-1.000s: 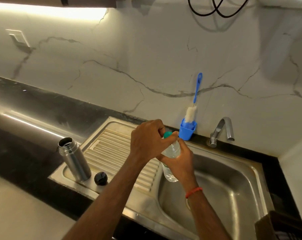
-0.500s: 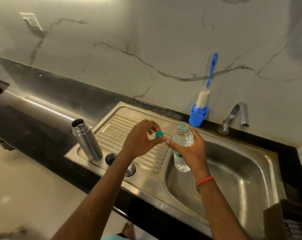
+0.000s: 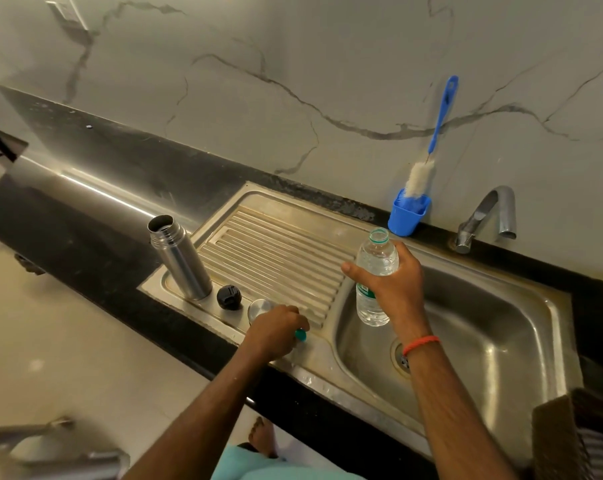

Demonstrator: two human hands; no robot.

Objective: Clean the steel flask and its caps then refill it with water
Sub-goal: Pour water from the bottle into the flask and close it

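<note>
Refill step, I'd judge. Right hand (image 3: 393, 285) grips the uncapped clear plastic water bottle (image 3: 377, 263) above the steel sink (image 3: 327, 382). Left hand (image 3: 275, 329) pinches the small teal bottle cap (image 3: 300, 335) at the sink's front rim. The open cylindrical steel flask (image 3: 180, 258) stands upright on the drainboard's left end. Next: bring the bottle to the flask mouth and pour slowly.

White marble wall (image 3: 293, 64), grey veins; black countertop (image 3: 95, 216) with bright light streak; steel sink (image 3: 275, 251) inset; pale glossy floor (image 3: 68, 341)

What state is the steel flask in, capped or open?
Open: the steel flask stands upright with a bare mouth, and its black cap lies beside it.
</note>
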